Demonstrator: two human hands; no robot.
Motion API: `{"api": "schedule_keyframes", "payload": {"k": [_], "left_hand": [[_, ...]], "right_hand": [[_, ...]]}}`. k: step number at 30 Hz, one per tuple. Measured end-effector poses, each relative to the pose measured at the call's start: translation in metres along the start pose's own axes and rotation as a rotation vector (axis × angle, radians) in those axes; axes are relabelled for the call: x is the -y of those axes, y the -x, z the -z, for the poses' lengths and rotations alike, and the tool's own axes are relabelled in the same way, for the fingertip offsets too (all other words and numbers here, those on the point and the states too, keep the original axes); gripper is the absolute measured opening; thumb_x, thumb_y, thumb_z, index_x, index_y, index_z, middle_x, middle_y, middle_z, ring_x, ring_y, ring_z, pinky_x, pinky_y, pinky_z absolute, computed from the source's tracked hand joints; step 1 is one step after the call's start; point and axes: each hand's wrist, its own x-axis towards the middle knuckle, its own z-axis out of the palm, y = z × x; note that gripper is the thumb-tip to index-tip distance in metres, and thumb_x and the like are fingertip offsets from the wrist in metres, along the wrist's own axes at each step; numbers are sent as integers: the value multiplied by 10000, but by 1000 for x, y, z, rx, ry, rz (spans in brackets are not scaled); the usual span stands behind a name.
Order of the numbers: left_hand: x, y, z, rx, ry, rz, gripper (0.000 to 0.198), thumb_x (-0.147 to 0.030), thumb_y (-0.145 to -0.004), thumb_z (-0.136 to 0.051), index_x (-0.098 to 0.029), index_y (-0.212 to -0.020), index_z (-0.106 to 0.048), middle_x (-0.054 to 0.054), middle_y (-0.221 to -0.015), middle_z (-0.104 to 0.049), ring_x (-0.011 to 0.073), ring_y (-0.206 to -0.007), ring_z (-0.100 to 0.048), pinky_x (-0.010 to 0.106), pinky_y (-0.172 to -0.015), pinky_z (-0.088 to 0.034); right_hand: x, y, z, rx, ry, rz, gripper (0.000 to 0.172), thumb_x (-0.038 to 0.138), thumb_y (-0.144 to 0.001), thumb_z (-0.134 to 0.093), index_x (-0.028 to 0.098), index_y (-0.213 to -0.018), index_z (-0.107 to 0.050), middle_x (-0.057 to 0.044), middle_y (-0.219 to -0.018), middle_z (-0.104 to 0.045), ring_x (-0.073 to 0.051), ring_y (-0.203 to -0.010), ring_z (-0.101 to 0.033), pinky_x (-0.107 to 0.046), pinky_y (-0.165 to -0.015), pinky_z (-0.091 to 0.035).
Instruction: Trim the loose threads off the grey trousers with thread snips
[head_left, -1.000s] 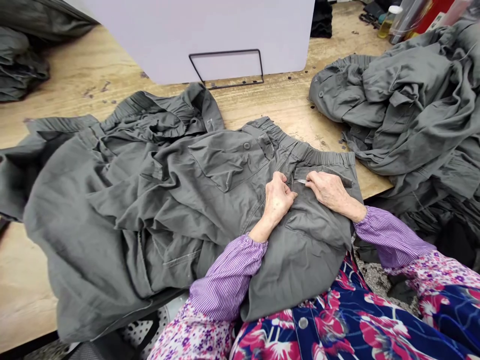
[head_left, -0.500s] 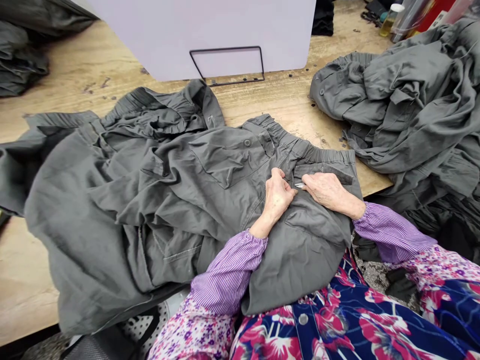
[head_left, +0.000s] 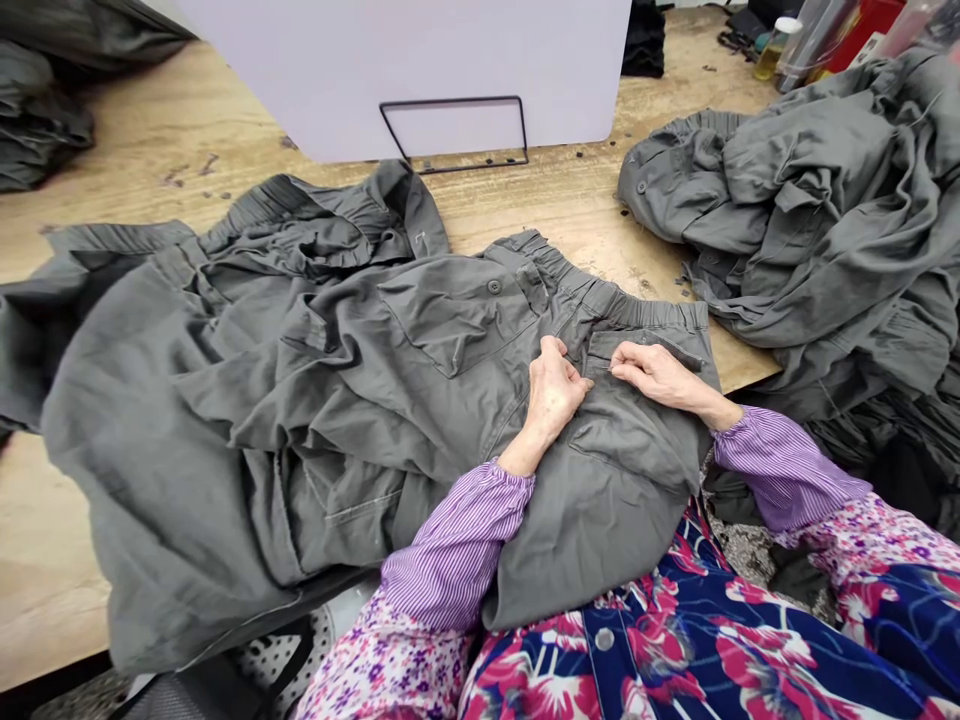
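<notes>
Grey trousers (head_left: 450,420) with an elastic waistband (head_left: 600,293) lie spread over the table and hang over its near edge. My left hand (head_left: 553,388) is closed in a pinch on the cloth beside a pocket opening, below the waistband. Just to its right, my right hand (head_left: 660,378) is closed, fingertips pinched above the pocket. It holds something small and thin; most of it is hidden in the fingers, though a pointed metal tip showed earlier. A buttoned pocket (head_left: 450,310) lies left of my hands.
More grey garments are heaped at the right (head_left: 832,220), and another dark pile (head_left: 41,120) sits at the far left. A pale board (head_left: 450,50) with a black wire stand (head_left: 454,100) is at the back. A small bottle (head_left: 776,48) stands at the far right. Dark scraps dot the wooden table (head_left: 225,130).
My right hand has shifted slightly right and turned, so the pointed metal tip at its fingers no longer shows clearly. My left hand keeps its pinch in nearly the same place.
</notes>
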Motion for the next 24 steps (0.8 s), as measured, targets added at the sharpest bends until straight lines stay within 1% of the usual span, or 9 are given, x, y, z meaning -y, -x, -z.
{"api": "schedule_keyframes", "payload": {"k": [2, 7, 10, 12, 14, 16, 19, 22, 24], "left_hand": [[1, 0, 0, -1, 2, -8, 464, -109, -538, -625, -223, -855, -307, -118, -494, -481, 111, -492, -502, 225, -567, -364], [2, -1, -1, -4, 6, -13, 459, -117, -538, -623, -220, -865, -318, -117, -500, -482, 110, -487, -497, 223, -566, -360], [3, -2, -1, -5, -5, -17, 445, -124, -549, -622, -215, -877, -335, -112, -505, -489, 111, -484, -496, 222, -565, -358], [3, -2, 1, 2, -35, -19, 429, -134, -565, -623, -210, -891, -354, -106, -507, -493, 114, -480, -493, 225, -560, -353], [2, 0, 2, 24, -88, -27, 402, -137, -588, -618, -208, -907, -384, -94, -515, -504, 125, -493, -499, 235, -569, -355], [-3, 1, 2, 22, -176, -57, 346, -132, -627, -597, -208, -919, -428, -57, -577, -545, 148, -558, -530, 255, -601, -370], [-20, -4, 0, -7, -327, -256, 256, -96, -702, -518, -196, -937, -496, 47, -843, -609, 200, -801, -566, 304, -724, -403], [-41, -22, -10, 96, -401, -517, 264, -78, -754, -463, -166, -997, -522, 114, -1024, -573, 247, -986, -494, 358, -853, -382], [-50, -39, -20, 213, -428, -555, 195, -118, -770, -490, -167, -951, -545, 117, -990, -572, 267, -993, -463, 391, -860, -372]], "right_hand": [[3, 2, 1, -7, 2, -15, 180, 286, -908, -415, 163, -868, -540, 6, -644, -595, -112, -576, -519, -211, -594, -317], [15, 2, -8, -30, 347, -75, 195, 294, -912, -414, 145, -963, -529, -79, -829, -660, -177, -733, -611, -247, -609, -307], [22, 2, -12, 22, 459, -43, 206, 294, -915, -401, 140, -950, -533, -85, -788, -657, -192, -726, -617, -255, -581, -288], [24, 7, -9, 8, 468, -11, 208, 299, -918, -394, 149, -926, -538, -72, -758, -649, -187, -715, -614, -255, -579, -291], [23, 17, -2, -92, 427, -7, 210, 301, -923, -383, 158, -914, -537, -65, -783, -647, -179, -740, -612, -251, -608, -319], [18, 30, 10, -266, 361, -53, 212, 329, -914, -405, 162, -937, -533, -66, -834, -645, -175, -766, -606, -246, -646, -349], [5, 48, 26, -489, 200, -155, 297, 418, -857, -503, 156, -995, -522, -51, -805, -626, -163, -707, -580, -241, -638, -372], [-10, 56, 30, -510, -43, -169, 311, 427, -828, -537, 159, -984, -526, 10, -662, -557, -120, -571, -502, -218, -558, -357], [-19, 55, 26, -486, -151, -159, 239, 385, -826, -538, 162, -912, -548, 25, -631, -534, -103, -543, -473, -208, -534, -350]]}}
